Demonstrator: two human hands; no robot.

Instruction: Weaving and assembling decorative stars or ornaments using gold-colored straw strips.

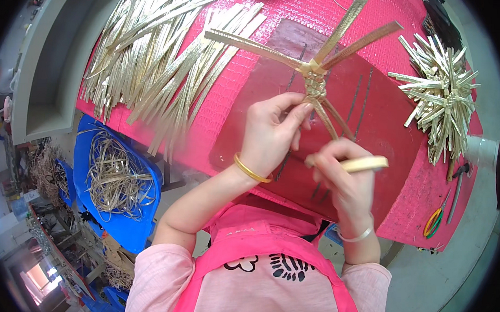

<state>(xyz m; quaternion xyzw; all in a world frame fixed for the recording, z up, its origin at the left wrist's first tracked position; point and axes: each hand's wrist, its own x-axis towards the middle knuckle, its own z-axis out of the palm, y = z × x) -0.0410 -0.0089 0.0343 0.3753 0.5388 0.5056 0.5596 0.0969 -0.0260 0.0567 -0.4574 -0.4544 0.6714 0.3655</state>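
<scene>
A braid of gold strips (316,86) hangs above the pink-covered table (235,121), knotted in the middle with loose ends fanning up and left. My left hand (271,131) pinches the braid just below its knot. My right hand (342,178) grips the lower strips and one pale gold strip end (368,163) that sticks out to the right. A gold bangle circles my left wrist and a pale one my right.
A large heap of loose gold strips (159,55) covers the table's left side. Finished braided pieces (443,92) lie piled at the right. Scissors with coloured handles (434,221) and pliers (458,184) rest near the right edge. A blue bin (138,229) of strip offcuts stands below left.
</scene>
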